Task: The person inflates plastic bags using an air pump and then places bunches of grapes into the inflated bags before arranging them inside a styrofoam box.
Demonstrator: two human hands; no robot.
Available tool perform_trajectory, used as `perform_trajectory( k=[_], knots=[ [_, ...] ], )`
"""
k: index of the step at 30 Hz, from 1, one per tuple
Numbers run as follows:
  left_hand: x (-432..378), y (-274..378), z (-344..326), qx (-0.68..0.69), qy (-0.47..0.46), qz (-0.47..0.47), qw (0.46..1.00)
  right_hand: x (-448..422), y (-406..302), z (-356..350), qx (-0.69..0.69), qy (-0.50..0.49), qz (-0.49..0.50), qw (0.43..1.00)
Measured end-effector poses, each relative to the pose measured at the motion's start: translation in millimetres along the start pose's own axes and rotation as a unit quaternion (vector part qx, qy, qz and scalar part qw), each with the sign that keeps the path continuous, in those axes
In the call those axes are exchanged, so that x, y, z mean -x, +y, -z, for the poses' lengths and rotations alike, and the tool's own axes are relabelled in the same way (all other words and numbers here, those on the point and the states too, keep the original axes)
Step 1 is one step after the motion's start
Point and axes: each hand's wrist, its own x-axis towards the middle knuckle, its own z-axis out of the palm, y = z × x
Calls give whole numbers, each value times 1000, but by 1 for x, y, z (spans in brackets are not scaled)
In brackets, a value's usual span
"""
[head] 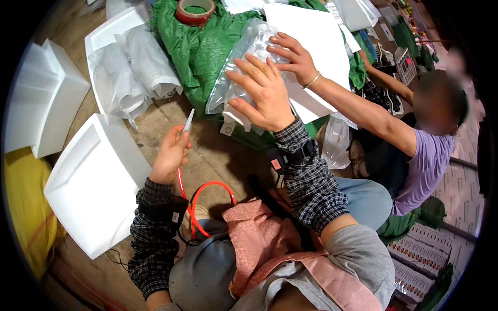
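Observation:
My left hand point(170, 153) grips a slim pointed nozzle point(188, 121), its tip aimed upward. A red-orange hose point(212, 183) comes out below that hand and loops near my knees. My right hand point(261, 93) lies palm down, fingers spread, on a clear plastic bag point(225, 79) with white material inside. A co-worker's hand point(292, 56) presses the same bag just beyond mine. The bag rests partly on green woven sacking point(202, 54) and against white sheet material point(311, 35). My right palm hides part of the bag.
White foam boxes point(93, 186) stand to the left, one holding bagged white bundles point(149, 62). A tape roll point(195, 11) sits on the sacking. The co-worker point(424, 159) sits close on the right. A yellow sack point(27, 210) lies far left.

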Motion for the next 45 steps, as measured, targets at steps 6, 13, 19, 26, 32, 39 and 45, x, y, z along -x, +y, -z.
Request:
perform_trajectory(
  k=[6,13,19,26,32,39,45],
  knots=[
    [-1,4,-6,-7,-10,-7,1000,9,-3,10,-25,36,-15,999],
    [-7,6,12,11,3,-33,999,77,-27,-13,-441,344,-525,641],
    [-42,-1,20,-135,83,-104,982,71,-25,-23,-564,173,-548,593],
    [-71,-7,23,-305,116,-241,914,64,-33,-11,-607,143,-520,584],
    [-25,54,-44,-69,-21,-141,987,67,-32,-11,-616,141,-508,585],
    [-17,67,-70,-46,-86,-97,990,68,-33,-16,-653,174,-496,545],
    [-20,74,-69,-26,-109,-64,992,67,-23,-15,-627,85,-463,621]
  ],
)
